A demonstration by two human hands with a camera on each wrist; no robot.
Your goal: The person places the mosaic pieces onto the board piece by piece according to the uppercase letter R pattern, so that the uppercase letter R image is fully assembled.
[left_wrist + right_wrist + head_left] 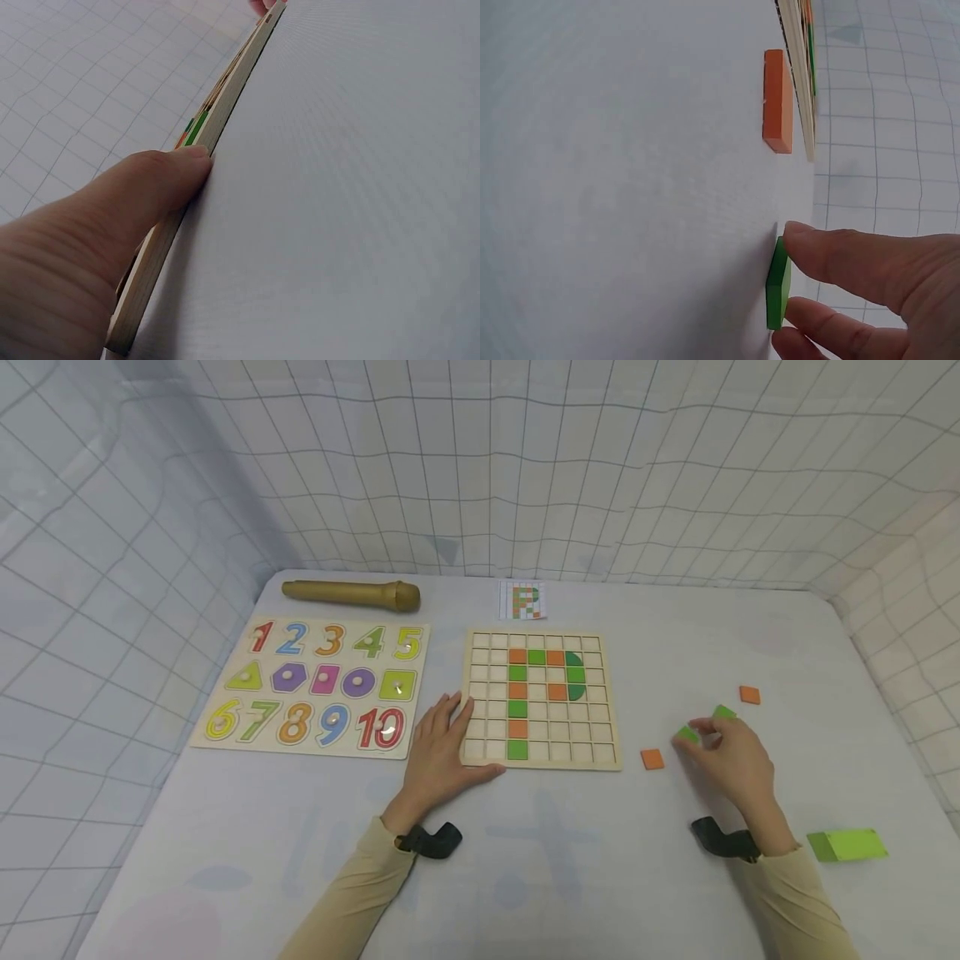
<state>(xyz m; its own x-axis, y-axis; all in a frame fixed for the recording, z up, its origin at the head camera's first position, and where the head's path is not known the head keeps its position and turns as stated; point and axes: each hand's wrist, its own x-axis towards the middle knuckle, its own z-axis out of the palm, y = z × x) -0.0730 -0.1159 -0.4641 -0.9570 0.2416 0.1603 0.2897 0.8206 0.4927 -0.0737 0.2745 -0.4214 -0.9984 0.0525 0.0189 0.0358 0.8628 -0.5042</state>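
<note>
A wooden grid board [545, 767] carries orange, light green and dark green tiles in the shape of a letter P. My left hand [442, 756] rests at its near left corner, thumb along the front edge and fingers at the left side. In the left wrist view the thumb [161, 176] touches the board's edge [225, 112]. To the right of the board, my right hand [731, 764] pinches a light green square tile [778, 289] between thumb and fingers, low at the tabletop. Another green tile [724, 712] lies just beyond that hand, partly covered by it.
Loose orange tiles lie left [652, 759] and beyond [749, 694] the right hand. A pattern card [523, 601] sits behind the board. At left are a number puzzle [311, 685] and a gold microphone [352, 594]. A green block [849, 845] stands near the right forearm.
</note>
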